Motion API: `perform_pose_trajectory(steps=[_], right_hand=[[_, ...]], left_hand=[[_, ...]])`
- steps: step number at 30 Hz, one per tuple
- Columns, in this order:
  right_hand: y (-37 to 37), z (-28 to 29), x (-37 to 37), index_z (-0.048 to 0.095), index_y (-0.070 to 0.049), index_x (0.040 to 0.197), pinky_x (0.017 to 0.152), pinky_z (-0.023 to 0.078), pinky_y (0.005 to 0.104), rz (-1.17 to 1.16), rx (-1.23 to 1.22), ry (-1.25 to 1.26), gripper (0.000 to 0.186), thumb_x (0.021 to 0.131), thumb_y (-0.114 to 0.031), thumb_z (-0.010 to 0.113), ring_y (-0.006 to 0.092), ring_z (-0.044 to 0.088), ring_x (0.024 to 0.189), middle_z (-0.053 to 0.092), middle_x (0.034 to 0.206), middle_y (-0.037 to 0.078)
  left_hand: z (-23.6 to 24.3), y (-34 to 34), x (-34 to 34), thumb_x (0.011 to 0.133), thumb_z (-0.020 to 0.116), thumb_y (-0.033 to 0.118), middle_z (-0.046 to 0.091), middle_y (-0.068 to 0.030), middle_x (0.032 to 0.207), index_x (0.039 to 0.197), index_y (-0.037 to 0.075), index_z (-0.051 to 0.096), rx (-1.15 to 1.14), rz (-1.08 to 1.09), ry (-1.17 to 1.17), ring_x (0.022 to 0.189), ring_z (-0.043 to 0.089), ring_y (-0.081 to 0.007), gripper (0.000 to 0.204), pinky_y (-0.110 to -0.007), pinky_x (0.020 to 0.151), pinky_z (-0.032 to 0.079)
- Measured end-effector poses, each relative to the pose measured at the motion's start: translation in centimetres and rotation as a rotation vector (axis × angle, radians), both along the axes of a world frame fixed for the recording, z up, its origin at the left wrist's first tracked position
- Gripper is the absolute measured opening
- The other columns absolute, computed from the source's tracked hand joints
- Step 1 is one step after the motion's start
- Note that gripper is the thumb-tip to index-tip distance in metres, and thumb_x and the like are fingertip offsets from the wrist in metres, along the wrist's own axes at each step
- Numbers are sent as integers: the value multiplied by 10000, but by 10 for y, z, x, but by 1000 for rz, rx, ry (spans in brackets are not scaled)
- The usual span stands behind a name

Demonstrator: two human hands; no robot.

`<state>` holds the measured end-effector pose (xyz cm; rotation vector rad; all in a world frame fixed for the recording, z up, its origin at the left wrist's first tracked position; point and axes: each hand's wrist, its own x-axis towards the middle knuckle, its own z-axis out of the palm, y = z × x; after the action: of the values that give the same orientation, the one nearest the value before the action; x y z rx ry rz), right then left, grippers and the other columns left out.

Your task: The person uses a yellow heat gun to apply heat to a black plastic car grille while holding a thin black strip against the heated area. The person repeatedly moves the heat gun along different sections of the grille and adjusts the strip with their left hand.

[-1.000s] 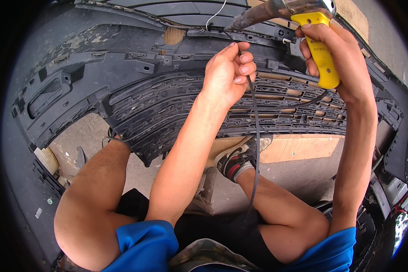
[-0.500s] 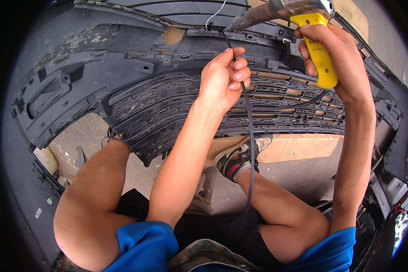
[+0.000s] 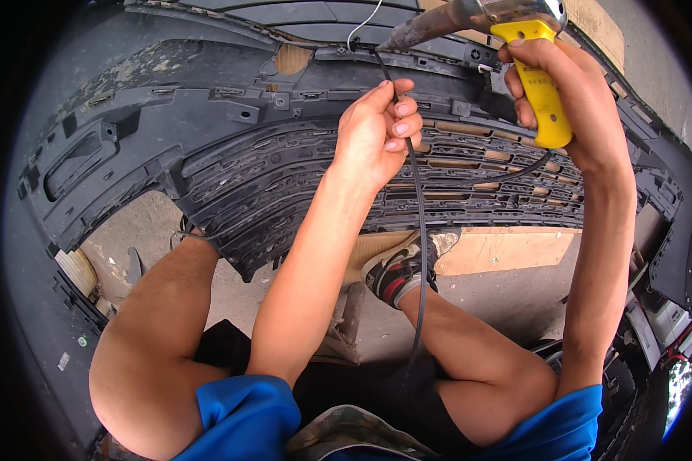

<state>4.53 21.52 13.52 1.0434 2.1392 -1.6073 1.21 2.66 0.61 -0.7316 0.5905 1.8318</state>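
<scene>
Looks pretty mid-flow to me. The top end of the thin black rod is up at a narrow strip near the top of the big dark plastic bumper, and the nozzle of the heat gun points at that same spot. Can't tell if tip and rod actually touch, or how much of that strip is finished, since it's too small to make out. There's plenty of rod left, I'd say: a long stretch hangs below the fist and gets lost against the black shorts. A thin white wire pokes up just left of the spot.

As for the hands, the left one has the rod pinched between thumb and fingers, other fingers curled in, palm side partly showing, forearm angled up and inward from the lap. The right hand is wrapped round the gun's yellow handle, thumb near the top, wrist bent so the barrel aims left and slightly down. That forearm runs nearly straight up the right side.
</scene>
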Motion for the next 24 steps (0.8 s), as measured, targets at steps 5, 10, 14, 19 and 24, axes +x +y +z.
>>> perform_pose_trajectory(steps=[5, 10, 14, 19, 24], right_hand=[[1, 1, 0, 630, 15, 1018, 504, 435, 183, -8, -1, 1, 365, 922, -334, 583, 71, 550, 512, 600, 712, 23], [0, 1, 0, 629, 14, 1012, 504, 436, 184, -7, 8, 12, 364, 923, -336, 583, 71, 550, 516, 597, 709, 24], [4, 0, 3, 629, 12, 1011, 506, 441, 185, 10, -9, 31, 363, 926, -338, 582, 71, 550, 517, 595, 707, 26], [6, 1, 2, 628, 12, 1016, 509, 450, 188, 20, -8, 35, 361, 929, -335, 579, 72, 554, 521, 594, 707, 30], [7, 2, 2, 623, 10, 1018, 506, 449, 185, 1, -24, 32, 350, 929, -327, 581, 72, 558, 525, 596, 715, 31]], left_hand=[[1, 1, 0, 1058, 402, 206, 403, 27, 727, 1116, 10, 511, -3, -2, -1, 559, 344, -52, 232, -194, 428, 242], [-1, 0, 0, 1056, 410, 207, 401, 26, 723, 1121, 7, 513, -6, -4, 23, 558, 343, -50, 233, -194, 429, 241], [0, 0, 1, 1056, 415, 207, 405, 25, 726, 1127, 6, 513, -5, -10, 33, 554, 342, -51, 236, -194, 430, 242], [-1, 1, 1, 1058, 412, 212, 408, 25, 722, 1135, 5, 513, -11, -21, 41, 545, 343, -52, 243, -194, 427, 249], [-2, -1, 1, 1064, 403, 219, 420, 22, 721, 1148, 6, 516, -12, -39, 60, 541, 350, -52, 255, -192, 427, 256]])
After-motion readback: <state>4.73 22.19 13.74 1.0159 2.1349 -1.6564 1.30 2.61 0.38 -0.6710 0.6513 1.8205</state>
